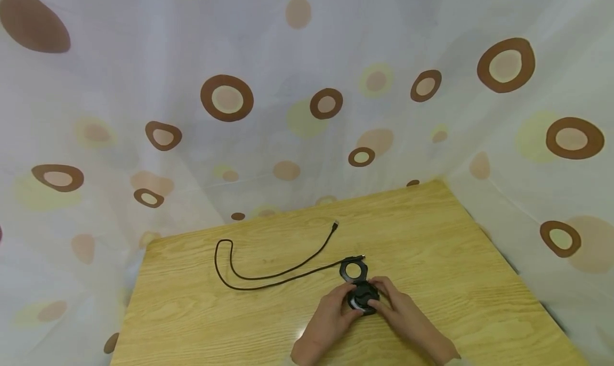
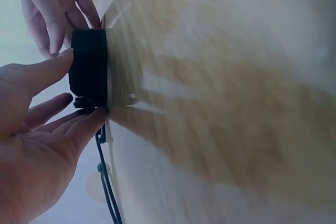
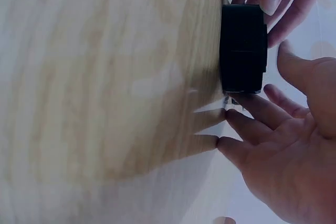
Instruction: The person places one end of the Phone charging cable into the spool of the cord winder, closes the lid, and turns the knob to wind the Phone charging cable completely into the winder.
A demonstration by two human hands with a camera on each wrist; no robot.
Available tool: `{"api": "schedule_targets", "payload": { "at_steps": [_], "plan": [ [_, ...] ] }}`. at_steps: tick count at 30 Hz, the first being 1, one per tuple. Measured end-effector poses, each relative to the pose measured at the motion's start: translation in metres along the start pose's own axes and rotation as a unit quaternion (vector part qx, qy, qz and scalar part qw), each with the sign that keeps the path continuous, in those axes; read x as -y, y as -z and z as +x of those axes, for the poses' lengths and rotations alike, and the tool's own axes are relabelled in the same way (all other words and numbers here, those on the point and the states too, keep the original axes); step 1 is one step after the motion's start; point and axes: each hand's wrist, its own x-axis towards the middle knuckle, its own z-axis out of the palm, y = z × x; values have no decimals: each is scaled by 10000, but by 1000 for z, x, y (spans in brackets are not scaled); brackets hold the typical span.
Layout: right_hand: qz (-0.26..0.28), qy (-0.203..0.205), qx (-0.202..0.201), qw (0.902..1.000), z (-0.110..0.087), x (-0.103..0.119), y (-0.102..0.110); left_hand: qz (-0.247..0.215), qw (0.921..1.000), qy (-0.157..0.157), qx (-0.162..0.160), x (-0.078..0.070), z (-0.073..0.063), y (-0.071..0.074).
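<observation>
Left hand [image 1: 330, 315] pinches round black plastic-looking device [image 1: 364, 293]; right hand [image 1: 399, 308] curls loosely about it. Device sits between them, well in from light wood table's [image 1: 479, 281] right edge.

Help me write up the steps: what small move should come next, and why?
Probably, the right hand should reach for the nearer plug of the black USB cable while the left hand steadies the round black device: both hands hold it, and that plug lies by the black ring just beyond.
</observation>
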Motion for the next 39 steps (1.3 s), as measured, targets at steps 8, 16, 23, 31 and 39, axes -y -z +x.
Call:
{"api": "schedule_targets", "payload": {
  "at_steps": [8,16,23,31,39],
  "plan": [
    [-153,-463,-288,9984,13,5,3,259,9978,-281,-536,0,1,10],
    [-298,-496,-348,9977,33,5,7,693,9919,-133,-1057,6,7,17],
    [-284,-346,-337,9984,49,0,13,1583,9781,-136,-1342,12,14,22],
    [-455,-265,-335,9981,66,-3,10,2182,9675,-42,-1279,24,17,25],
    [-740,-175,-108,9971,78,-1,7,2374,9617,193,-1355,27,22,20]
  ]
}}
